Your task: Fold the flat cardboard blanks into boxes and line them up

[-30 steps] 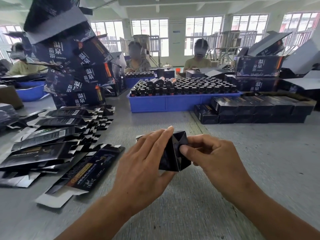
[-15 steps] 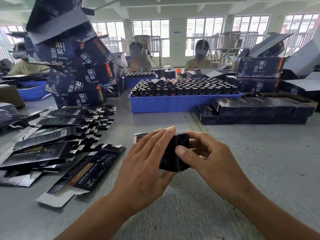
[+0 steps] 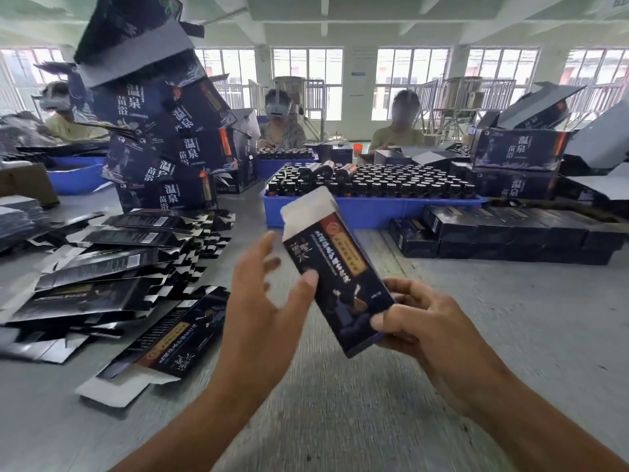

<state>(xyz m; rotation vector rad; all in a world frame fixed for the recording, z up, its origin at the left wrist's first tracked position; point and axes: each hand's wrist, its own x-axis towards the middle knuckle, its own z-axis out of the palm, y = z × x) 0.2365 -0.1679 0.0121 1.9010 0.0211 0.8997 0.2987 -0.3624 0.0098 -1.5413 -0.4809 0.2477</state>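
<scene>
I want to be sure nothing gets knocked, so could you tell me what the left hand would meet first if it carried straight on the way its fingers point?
Probably the blue tray of bottles. The left hand points up and away, beside the box the right hand grips; depth is unclear.

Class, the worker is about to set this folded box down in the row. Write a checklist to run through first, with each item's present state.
1. Right hand grips the box at its lower end: ok.
2. Left hand holds the box: not ok, fingers spread, thumb only touching its edge.
3. Top flap closed: not ok, it stands open.
4. Bottom end closed: cannot tell, hidden.
5. Row of boxes within view, ahead to the right: ok.
</scene>
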